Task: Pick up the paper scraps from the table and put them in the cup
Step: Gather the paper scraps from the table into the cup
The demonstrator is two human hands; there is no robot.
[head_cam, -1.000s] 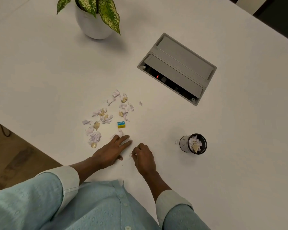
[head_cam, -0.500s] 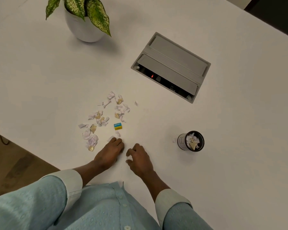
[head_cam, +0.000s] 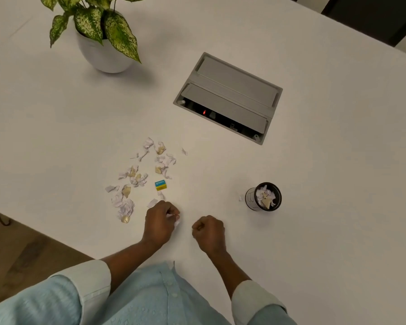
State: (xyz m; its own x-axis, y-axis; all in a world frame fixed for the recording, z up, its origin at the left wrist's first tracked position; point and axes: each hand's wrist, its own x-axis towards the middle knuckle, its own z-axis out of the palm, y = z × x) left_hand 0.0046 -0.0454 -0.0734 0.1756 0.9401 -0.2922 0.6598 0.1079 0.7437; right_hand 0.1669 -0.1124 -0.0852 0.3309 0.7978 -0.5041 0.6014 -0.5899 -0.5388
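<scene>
Several white and tan paper scraps [head_cam: 140, 178] lie scattered on the white table [head_cam: 56, 127], left of centre. A small black-rimmed cup [head_cam: 264, 197] stands to the right with scraps inside; one tiny scrap [head_cam: 240, 198] lies just left of it. My left hand [head_cam: 159, 221] is curled near the front edge of the scatter, fingers pinched on a white paper scrap [head_cam: 176, 221]. My right hand [head_cam: 209, 232] is a closed fist beside it; whether it holds anything is hidden.
A blue and yellow eraser [head_cam: 160, 185] lies among the scraps. A grey recessed power box [head_cam: 227, 97] sits at the table's centre back. A potted plant in a white pot [head_cam: 103, 52] stands at the back left. The table's front-left edge [head_cam: 33, 227] runs near my left arm.
My left hand went from lying flat with fingers stretched to curled, and now pinches a white scrap. My right hand has closed into a fist and shifted slightly right.
</scene>
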